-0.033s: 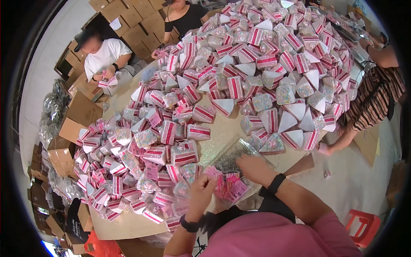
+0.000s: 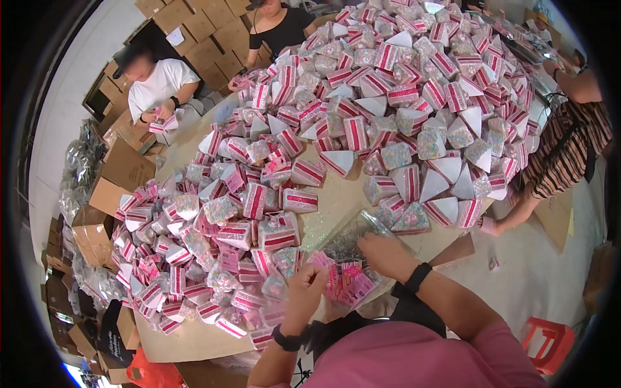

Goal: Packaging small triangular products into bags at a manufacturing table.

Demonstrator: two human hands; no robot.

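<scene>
At the near edge of the table, my left hand (image 2: 306,288) is closed in a pinch beside a pile of small pink cards (image 2: 354,284). What its fingertips hold, if anything, is too small to make out. To its right, my right hand (image 2: 385,256) has its fingers curled down onto a clear plastic bag (image 2: 366,227), pinching it. More clear plastic lies under and around the cards. Close by on the left sit wrapped cake-slice shapes, white with dark pink stripes; one such cake slice (image 2: 279,234) lies beyond my left hand.
A large heap of wrapped cake slices (image 2: 401,94) covers the far side of the table (image 2: 336,197). Across the table are a person in white (image 2: 162,84) and one in black (image 2: 281,29); another stands at the right. Cardboard boxes (image 2: 123,171) line the left. A red stool (image 2: 546,343) stands lower right.
</scene>
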